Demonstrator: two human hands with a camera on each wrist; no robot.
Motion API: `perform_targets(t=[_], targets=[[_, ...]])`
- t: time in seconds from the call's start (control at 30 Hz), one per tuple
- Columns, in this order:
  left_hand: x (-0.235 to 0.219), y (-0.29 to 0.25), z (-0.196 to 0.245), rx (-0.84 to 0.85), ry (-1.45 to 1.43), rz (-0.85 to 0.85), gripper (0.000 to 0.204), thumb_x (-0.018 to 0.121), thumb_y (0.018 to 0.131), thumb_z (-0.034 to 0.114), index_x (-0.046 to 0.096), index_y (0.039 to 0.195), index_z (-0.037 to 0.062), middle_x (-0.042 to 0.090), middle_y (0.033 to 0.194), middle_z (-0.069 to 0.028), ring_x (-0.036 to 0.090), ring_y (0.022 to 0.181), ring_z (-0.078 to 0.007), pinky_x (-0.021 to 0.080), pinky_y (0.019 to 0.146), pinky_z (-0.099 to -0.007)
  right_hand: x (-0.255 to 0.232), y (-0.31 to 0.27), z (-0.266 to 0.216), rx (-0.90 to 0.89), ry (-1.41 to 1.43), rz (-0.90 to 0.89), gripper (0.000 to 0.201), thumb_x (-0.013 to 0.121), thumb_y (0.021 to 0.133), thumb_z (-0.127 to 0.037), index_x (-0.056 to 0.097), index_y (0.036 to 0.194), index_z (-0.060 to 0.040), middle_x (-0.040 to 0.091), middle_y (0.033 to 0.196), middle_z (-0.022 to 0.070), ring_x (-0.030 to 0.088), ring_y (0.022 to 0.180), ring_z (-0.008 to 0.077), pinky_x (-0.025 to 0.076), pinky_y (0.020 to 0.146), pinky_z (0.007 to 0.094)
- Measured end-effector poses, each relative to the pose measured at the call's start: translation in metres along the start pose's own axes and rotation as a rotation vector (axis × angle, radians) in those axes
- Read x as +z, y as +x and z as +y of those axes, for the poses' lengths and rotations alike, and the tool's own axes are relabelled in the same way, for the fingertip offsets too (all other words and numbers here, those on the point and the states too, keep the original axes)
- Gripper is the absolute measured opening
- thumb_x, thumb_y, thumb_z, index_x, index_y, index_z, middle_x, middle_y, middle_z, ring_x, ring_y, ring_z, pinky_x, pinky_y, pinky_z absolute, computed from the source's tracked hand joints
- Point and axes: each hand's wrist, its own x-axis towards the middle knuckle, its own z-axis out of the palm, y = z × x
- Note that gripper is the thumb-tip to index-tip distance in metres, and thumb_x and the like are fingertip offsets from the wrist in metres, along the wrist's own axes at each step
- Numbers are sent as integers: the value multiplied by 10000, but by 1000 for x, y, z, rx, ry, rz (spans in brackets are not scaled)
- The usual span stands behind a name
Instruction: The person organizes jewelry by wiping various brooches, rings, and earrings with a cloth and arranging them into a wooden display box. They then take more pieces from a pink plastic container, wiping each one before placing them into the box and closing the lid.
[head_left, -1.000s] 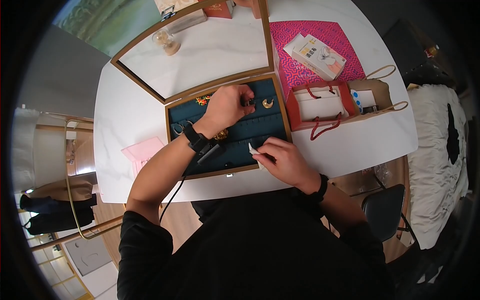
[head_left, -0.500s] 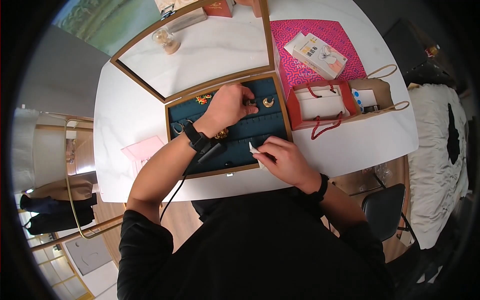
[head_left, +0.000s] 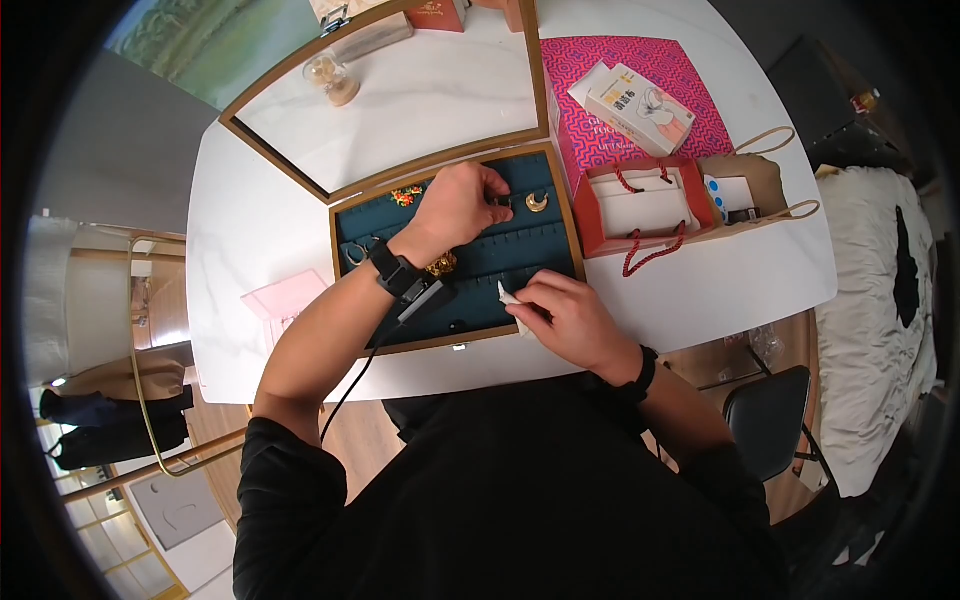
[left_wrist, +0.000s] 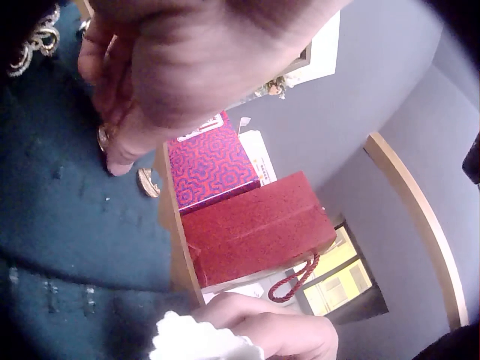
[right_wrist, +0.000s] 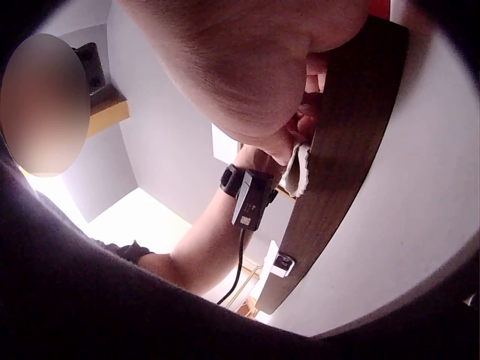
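The left hand (head_left: 455, 208) reaches over the upper part of the teal-lined jewelry box (head_left: 582, 262), its thumb and fingers pinching a small gold earring (left_wrist: 104, 137) at the lining. Just right of those fingers sits a gold crescent earring (head_left: 537, 203), also seen in the left wrist view (left_wrist: 148, 182). By the box's front edge the right hand (head_left: 575, 322) pinches a white cloth (head_left: 507, 297); in the right wrist view the cloth (right_wrist: 297, 171) hangs from the fingertips. A red and gold piece (head_left: 406, 198), hoops (head_left: 356, 255) and a gold ornament (head_left: 441, 265) lie around the left hand.
The box's glass lid (head_left: 541, 95) stands raised behind. To the right are a red gift bag (head_left: 592, 235), a brown paper bag (head_left: 765, 190) and a white carton (head_left: 638, 108) on a pink patterned box (head_left: 700, 95). A pink case (head_left: 285, 297) lies left.
The left wrist has turned slightly, while its fingers stay at nearly the same spot in the box. The right hand with the cloth has barely moved.
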Motion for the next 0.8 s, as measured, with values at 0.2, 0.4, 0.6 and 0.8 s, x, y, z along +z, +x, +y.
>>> perform_targets(t=[0.2,0.4,0.6,0.8], targets=[[0,-5,12,81,103,68,352,932,757,137,811,1042,-31,793,889,-189,785,855,-333,618,819,-406,1,-1,1,10,-5,-6,158,802,987,-155,723,966,-20,676,941,117,691,798,349,565,713,431],[0,-3,4,135,23,69,334,926,751,119,798,1015,-41,779,854,-193,779,832,-337,621,798,-400,-1,0,-1,35,24,-9,157,801,990,-154,723,973,-19,672,943,116,688,803,350,562,715,430],[-2,-3,4,167,56,44,326,938,756,101,796,1014,-39,783,871,-189,777,835,-342,618,798,-416,-6,19,-18,-1,-343,-14,242,721,996,-106,708,1208,10,688,963,133,728,837,322,588,723,403],[-1,-1,1,159,74,47,314,934,756,58,797,1025,-28,757,935,-181,765,831,-297,612,785,-394,-2,57,-14,120,-756,-118,633,722,907,-91,594,1513,42,702,880,134,749,792,298,614,689,415]])
